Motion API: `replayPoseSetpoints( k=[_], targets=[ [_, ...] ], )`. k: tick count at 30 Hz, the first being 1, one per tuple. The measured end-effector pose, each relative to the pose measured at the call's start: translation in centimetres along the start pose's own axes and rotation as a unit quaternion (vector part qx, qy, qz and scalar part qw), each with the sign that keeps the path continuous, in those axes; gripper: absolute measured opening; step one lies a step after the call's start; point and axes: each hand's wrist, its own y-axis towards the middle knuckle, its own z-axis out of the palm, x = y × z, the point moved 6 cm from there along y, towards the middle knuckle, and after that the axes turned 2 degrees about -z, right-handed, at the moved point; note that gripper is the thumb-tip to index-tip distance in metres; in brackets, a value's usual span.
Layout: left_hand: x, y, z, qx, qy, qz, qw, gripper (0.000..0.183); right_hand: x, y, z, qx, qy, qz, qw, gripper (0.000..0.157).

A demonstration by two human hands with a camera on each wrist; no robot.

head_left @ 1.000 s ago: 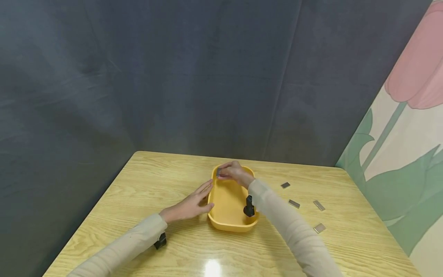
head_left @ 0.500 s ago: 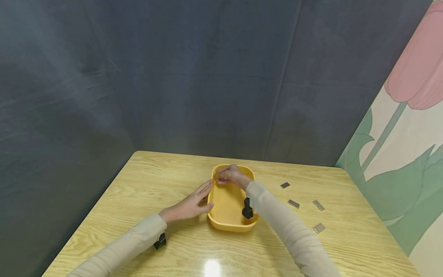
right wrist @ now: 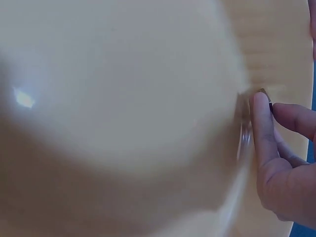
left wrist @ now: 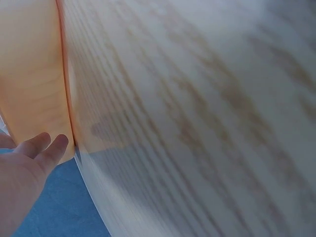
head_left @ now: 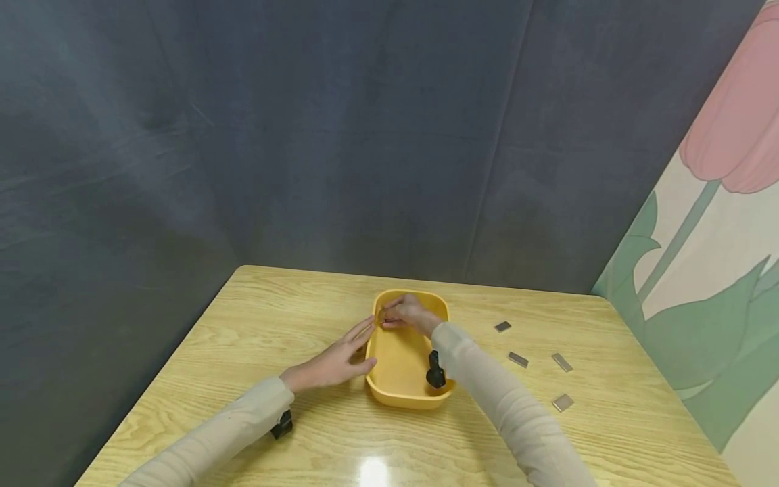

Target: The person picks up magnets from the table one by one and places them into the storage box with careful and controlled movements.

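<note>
A yellow-orange tub with rounded corners stands on the wooden table. My right hand reaches down into its far left corner. Thumb and finger pinch a small, thin, dark rectangular piece on edge, low against the tub's inner wall in the right wrist view; the fingers hide most of it. My left hand lies along the tub's left side, fingers straight and fingertips at the rim. In the left wrist view the left fingers touch the tub's outer wall.
Several small flat rectangular pieces lie scattered right of the tub, among them a dark one and a greyish one. The wooden table ends at a dark curtain behind. A wall with a painted tulip rises at right.
My right hand has moved slightly downward into the tub, lowering the small rectangular piece toward the floor of the corner. The left hand keeps its place at the rim.
</note>
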Motion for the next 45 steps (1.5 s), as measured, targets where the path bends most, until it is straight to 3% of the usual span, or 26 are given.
replayPoseSetpoints(
  k=[34, 45],
  targets=[
    [0.04, -0.11, -0.01, -0.002, 0.011, -0.005, 0.9999, 0.080, -0.43, -0.16, 0.09, 0.010, -0.037, 0.006, 0.999, 0.025],
    [0.24, -0.06, 0.08, -0.002, 0.008, 0.000, 1.0000, 0.079, 0.04, -0.61, 0.26, 0.047, -0.057, -0.004, 0.997, 0.027]
  ],
)
